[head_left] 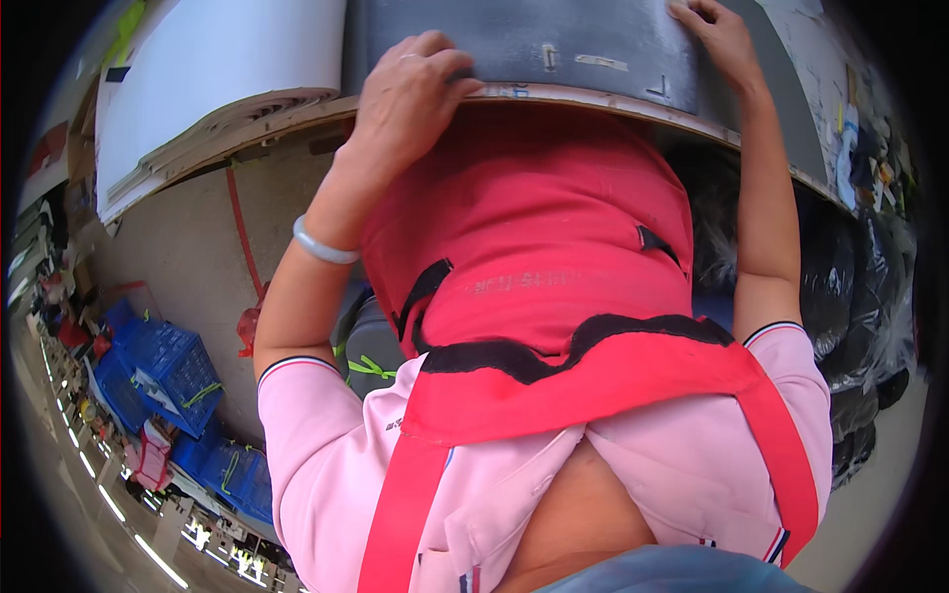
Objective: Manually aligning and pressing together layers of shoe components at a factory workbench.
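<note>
A dark grey sheet with a chalky, scuffed surface and small pale slots or marks lies on the table in front of me. My left hand rests at its near left part, by the table edge. The fingers are curled with the thumb close to the index finger; whatever they may hold is hidden. Over at the sheet's right edge is my right hand, its thumb and fingers drawn together near the top of the picture. What lies between those fingertips is too small to make out.
A thick stack of large white sheets lies to the left on the table, whose wooden edge curves past my red apron. Blue plastic crates stand on the floor at left. Black plastic-wrapped bundles sit below the table at right.
</note>
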Demonstrator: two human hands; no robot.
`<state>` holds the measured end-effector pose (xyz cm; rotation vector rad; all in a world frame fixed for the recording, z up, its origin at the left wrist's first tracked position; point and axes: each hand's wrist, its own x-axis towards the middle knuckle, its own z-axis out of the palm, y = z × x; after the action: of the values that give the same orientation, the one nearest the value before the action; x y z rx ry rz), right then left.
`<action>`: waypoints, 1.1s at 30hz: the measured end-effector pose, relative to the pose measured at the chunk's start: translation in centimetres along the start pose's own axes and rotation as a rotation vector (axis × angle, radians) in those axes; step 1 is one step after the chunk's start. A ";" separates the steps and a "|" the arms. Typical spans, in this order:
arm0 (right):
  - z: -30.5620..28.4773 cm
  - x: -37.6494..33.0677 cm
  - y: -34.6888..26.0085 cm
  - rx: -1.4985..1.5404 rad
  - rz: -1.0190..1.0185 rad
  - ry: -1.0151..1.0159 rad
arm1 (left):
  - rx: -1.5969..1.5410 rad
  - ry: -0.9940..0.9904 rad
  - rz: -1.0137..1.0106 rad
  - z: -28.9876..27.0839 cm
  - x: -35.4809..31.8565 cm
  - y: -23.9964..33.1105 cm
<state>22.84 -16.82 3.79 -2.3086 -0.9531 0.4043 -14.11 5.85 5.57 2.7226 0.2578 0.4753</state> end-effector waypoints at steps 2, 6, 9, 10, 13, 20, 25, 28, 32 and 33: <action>0.0 0.4 1.2 0.007 -0.054 -0.059 | -0.098 -0.119 -0.081 1.0 1.9 1.6; 0.1 -0.1 0.1 0.071 -0.004 -0.017 | -0.180 0.124 0.077 6.0 7.0 4.6; 0.0 0.3 0.3 0.115 0.023 -0.054 | -0.075 0.198 0.010 9.3 9.0 5.1; 0.0 0.1 0.0 0.102 0.016 -0.019 | -0.079 0.198 0.012 9.8 9.2 4.7; 0.6 -1.5 -1.1 0.062 0.011 0.158 | -0.042 0.307 0.105 11.2 9.7 4.4; 2.1 -9.8 -6.1 0.211 -0.117 -0.026 | 0.045 0.179 0.060 8.3 8.5 4.6; 1.9 -12.8 -5.6 0.042 -0.240 -0.020 | 0.064 0.098 -0.023 8.5 9.2 5.4; 2.3 -12.4 -6.3 -0.049 -0.335 -0.016 | 0.068 0.112 -0.017 8.8 9.3 5.5; 1.8 -11.6 -6.6 -0.100 -0.443 -0.032 | 0.059 0.128 -0.011 8.7 9.4 5.4; 1.4 -11.5 -6.2 -0.100 -0.358 -0.070 | 0.061 0.128 -0.015 8.6 9.3 5.2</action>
<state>10.84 -21.04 7.26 -2.1599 -1.4195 0.2929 -1.80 0.48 2.71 2.7504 0.3313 0.6484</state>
